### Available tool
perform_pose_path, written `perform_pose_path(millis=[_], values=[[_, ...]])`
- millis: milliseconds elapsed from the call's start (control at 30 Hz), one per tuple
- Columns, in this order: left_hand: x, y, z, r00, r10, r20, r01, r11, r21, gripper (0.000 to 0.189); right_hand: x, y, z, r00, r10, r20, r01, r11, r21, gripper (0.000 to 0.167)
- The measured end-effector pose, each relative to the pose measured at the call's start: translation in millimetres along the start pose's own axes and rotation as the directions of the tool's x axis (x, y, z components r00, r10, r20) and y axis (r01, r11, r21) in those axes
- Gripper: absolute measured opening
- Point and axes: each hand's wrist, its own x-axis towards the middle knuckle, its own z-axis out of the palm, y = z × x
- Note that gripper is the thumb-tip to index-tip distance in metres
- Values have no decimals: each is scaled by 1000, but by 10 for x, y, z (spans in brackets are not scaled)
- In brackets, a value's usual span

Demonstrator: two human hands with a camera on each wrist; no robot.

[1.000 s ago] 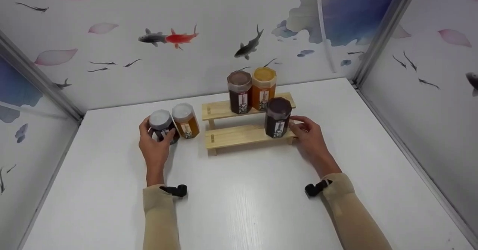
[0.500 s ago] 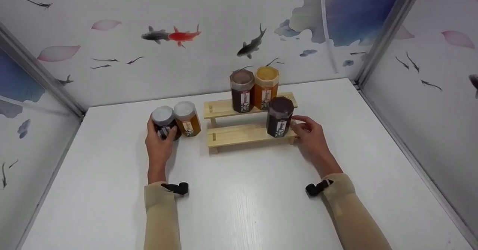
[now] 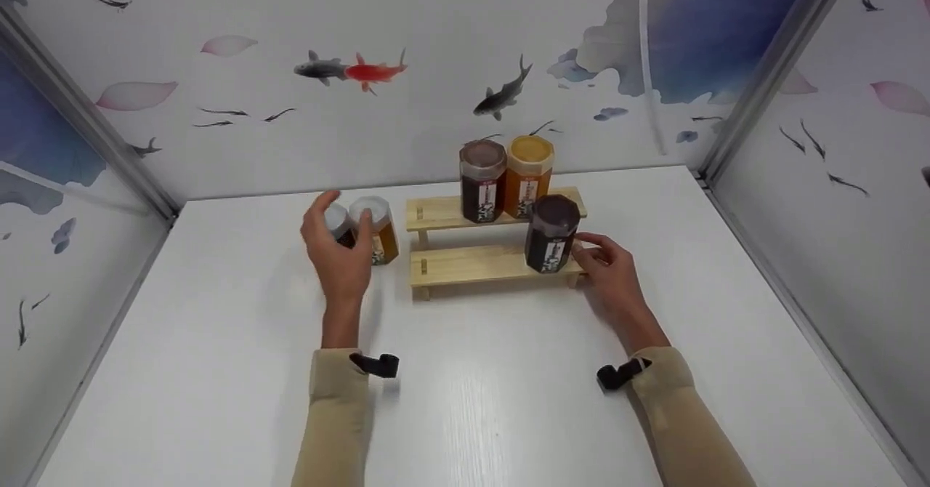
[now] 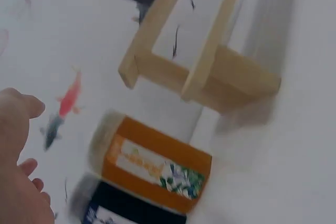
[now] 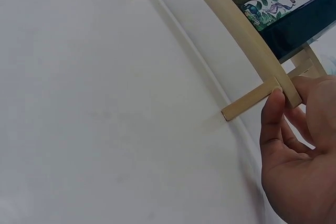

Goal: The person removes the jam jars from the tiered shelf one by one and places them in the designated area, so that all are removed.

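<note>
Here's my left hand (image 3: 340, 262), fingers and thumb spread in a wide curve, gripping nothing, right up by the two pale-lidded jars at the stand's left. From above, it covers part of the dark jar with the pale lid (image 3: 346, 238), and my thumb crosses in front of the amber jar with the pale lid (image 3: 387, 242); the left wrist view puts daylight between my fingers and both. That wide curve suits a jar's body, I'd say. Those two stand upright on the white table (image 3: 465, 371), side by side, close to the wooden stand (image 3: 465, 265), likely parked there for an easy reach. Over to my right hand (image 3: 609, 272): thumb and fingers pinch the right end of the lower step, and that looks like steadying, since a light frame under full jars could skid. Gripping only the tip keeps my palm out of the jars' way. Whether a fingertip also brushes the dark jar on the lower step (image 3: 554, 232), I can't tell. That one sits upright towards the step's right end, just beside my pinch. Up on the back step, the dark jar with the brown lid (image 3: 482, 182) and the amber jar with the yellow lid (image 3: 530, 174) stand shoulder to shoulder, raised, presumably so they show above the front row. Labels point my way, probably for reading at a glance.
</note>
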Motion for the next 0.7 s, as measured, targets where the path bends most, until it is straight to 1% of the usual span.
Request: perform_pose_path(millis=[33, 67, 100, 133, 167, 233, 267, 300, 333, 400, 467, 500, 567, 600, 633, 700], values=[[-43, 86, 92, 999, 33, 41, -32, 999, -25, 48, -1, -3, -4, 1000, 0, -6, 0, 1000, -1, 51], [-101, 166, 189, 994, 58, 97, -54, 997, -49, 45, -2, -5, -6, 1000, -3, -11, 3, 1000, -3, 51], [-167, 240, 292, 983, 80, 163, -70, 995, -69, 42, -2, -7, -8, 1000, -4, -14, 4, 1000, -9, 51], [-240, 300, 398, 967, 101, 235, -82, 993, -89, 42, -1, -4, -9, 1000, -4, -15, 4, 1000, -8, 51], [-320, 357, 496, 944, 114, 310, -88, 991, -97, 43, 0, -1, -8, 1000, 1, -14, -1, 1000, -2, 50], [-482, 443, 669, 887, 114, 447, -71, 991, -111, 47, 0, 10, 0, 1000, 13, -4, -13, 1000, 19, 49], [-557, 479, 742, 859, 107, 501, -59, 992, -112, 49, 1, 15, 5, 1000, 18, 4, -18, 999, 27, 50], [-623, 511, 806, 834, 103, 543, -48, 992, -114, 51, 1, 20, 9, 1000, 24, 11, -24, 999, 33, 50], [-683, 534, 867, 814, 98, 573, -38, 993, -116, 52, 2, 26, 12, 1000, 26, 16, -26, 999, 45, 49], [-779, 577, 981, 782, 90, 617, -25, 993, -113, 55, 5, 31, 13, 1000, 20, 18, -21, 998, 53, 49], [-850, 603, 1091, 755, 94, 649, -38, 994, -100, 60, 9, 35, 9, 1000, 10, 14, -11, 999, 52, 49], [-880, 612, 1144, 744, 91, 662, -46, 995, -85, 63, 11, 37, 5, 1000, 5, 10, -5, 999, 48, 49], [-929, 626, 1248, 728, 89, 680, -73, 996, -53, 72, 15, 38, 1, 1000, -15, -4, 15, 999, 34, 49], [-949, 629, 1294, 722, 87, 686, -91, 995, -30, 77, 17, 40, 3, 1000, -22, -11, 22, 999, 26, 49], [-967, 631, 1336, 719, 84, 690, -108, 994, -8, 81, 18, 41, 7, 999, -29, -17, 29, 999, 19, 49], [-996, 641, 1411, 719, 67, 692, -121, 992, 29, 89, 21, 41, 20, 999, -36, -18, 36, 999, -2, 49]])
